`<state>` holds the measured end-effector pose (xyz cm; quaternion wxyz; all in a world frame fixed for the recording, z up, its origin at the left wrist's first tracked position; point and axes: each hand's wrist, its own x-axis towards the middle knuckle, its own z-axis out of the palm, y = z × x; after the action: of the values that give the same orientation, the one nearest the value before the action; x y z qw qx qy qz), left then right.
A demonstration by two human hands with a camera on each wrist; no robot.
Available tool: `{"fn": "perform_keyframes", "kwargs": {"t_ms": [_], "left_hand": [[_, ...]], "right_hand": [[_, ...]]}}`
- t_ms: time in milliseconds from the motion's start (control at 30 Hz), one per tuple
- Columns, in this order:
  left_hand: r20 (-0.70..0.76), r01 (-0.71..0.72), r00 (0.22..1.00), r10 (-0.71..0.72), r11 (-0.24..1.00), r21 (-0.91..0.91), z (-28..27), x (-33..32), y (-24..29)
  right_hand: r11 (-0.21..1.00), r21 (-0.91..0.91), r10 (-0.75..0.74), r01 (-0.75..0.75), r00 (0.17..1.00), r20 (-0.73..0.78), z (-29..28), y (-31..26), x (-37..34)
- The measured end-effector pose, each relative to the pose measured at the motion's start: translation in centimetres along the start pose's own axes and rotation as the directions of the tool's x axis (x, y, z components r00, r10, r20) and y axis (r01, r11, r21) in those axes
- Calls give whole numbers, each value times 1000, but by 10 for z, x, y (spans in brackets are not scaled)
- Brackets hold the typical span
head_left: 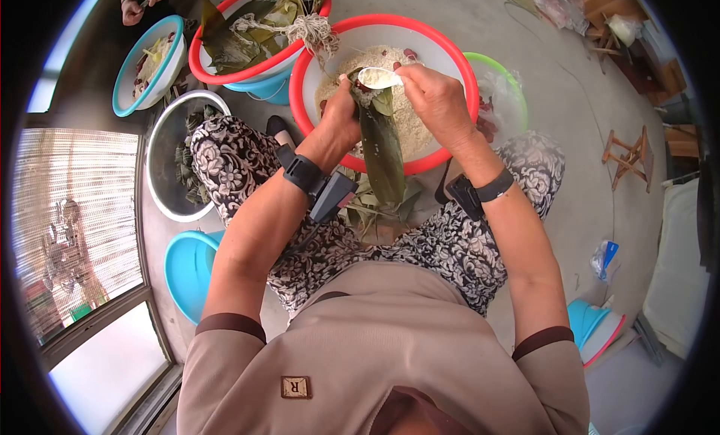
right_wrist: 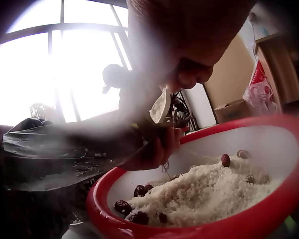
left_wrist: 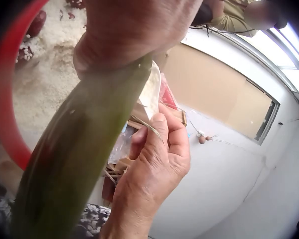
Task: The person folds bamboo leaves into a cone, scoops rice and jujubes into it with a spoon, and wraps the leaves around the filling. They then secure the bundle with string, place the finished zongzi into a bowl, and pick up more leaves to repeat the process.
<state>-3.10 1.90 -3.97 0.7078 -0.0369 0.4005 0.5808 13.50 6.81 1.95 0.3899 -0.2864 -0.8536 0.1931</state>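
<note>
My left hand point(head_left: 341, 120) holds a long green leaf point(head_left: 381, 154) over the red-rimmed basin point(head_left: 472, 97), with rice in the leaf's upper end. The leaf's free end hangs toward my knees. My right hand point(head_left: 436, 105) pinches the handle of a white spoon point(head_left: 377, 78), whose bowl carries rice right above the leaf's filled end. Below, the basin has loose white rice point(right_wrist: 209, 191) and dark red dates point(right_wrist: 225, 160) in it. In the left wrist view, the leaf point(left_wrist: 74, 144) covers part of the spoon, and a thin strip lies by the right hand's fingers.
Left of the basin stands another red-rimmed basin point(head_left: 196, 60) with wet leaves and a bundle of string point(head_left: 313, 34). A metal bowl point(head_left: 154, 165) holds wrapped green bundles. A blue-rimmed basin point(head_left: 120, 90) is near another person's hands point(head_left: 133, 12). At right sits a wooden folding stool point(head_left: 630, 159).
</note>
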Motion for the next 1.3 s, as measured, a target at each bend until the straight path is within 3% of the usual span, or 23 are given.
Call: {"fn": "perform_keyframes", "kwargs": {"t_ms": [67,133,267,333,367,433,567,633,667,733,767,833,867,933,1067,1133,1167,1233,1267,1300], "left_hand": [[-2,7,1000,-7,1000,14,1,-3,3],[44,-21,999,23,999,-31,-4,-1,9],[92,-49,994,55,997,-58,-26,11,16],[59,-48,997,50,998,-36,-32,7,19],[66,-79,995,81,997,-20,-34,5,22],[49,-125,991,127,992,-32,-38,2,28],[68,-199,977,201,979,-34,-34,-13,35],[76,-185,979,192,979,-84,-40,-13,39],[87,-169,980,181,976,-135,-42,-12,40],[79,-171,980,182,976,-135,-39,-15,40],[70,-173,981,184,976,-133,-38,-16,40],[65,-195,977,202,976,-93,-40,-11,40],[62,-216,974,219,975,-52,-41,-9,40],[62,-209,975,213,976,-66,-44,-7,39],[29,-209,977,212,974,-83,-44,-2,39],[3,-214,977,215,974,-79,-38,-3,35],[-26,-212,977,210,975,-73,-35,-4,32],[2,-182,983,183,978,-102,-45,12,27],[35,-142,989,147,982,-124,-51,22,23],[-10,-109,994,109,989,-99,-38,10,20]], "right_hand": [[998,22,50,-50,999,-3,-3,-1,1],[922,246,317,-300,948,-29,-6,3,2],[864,286,428,-413,904,13,-10,21,-4],[912,9,407,-410,906,113,9,51,-21],[909,7,413,-416,904,109,18,60,-30],[900,-371,326,-229,918,226,36,75,-46],[869,-457,357,-188,878,319,61,90,-61],[873,-89,469,-480,774,424,65,87,-59],[873,-90,469,-479,774,425,66,87,-58],[565,11,672,-825,467,575,62,78,-50],[565,10,672,-825,467,575,64,81,-52],[386,184,664,-904,410,625,69,89,-55],[387,184,663,-904,411,625,69,94,-57],[272,254,659,-928,372,654,61,89,-54],[258,361,617,-896,440,653,36,73,-37],[280,493,581,-824,554,596,23,62,-27],[285,491,574,-823,557,600,18,55,-21],[390,585,547,-711,690,474,10,39,-12],[392,584,541,-711,692,479,6,31,-8],[498,564,519,-658,748,414,3,23,-4]]}}
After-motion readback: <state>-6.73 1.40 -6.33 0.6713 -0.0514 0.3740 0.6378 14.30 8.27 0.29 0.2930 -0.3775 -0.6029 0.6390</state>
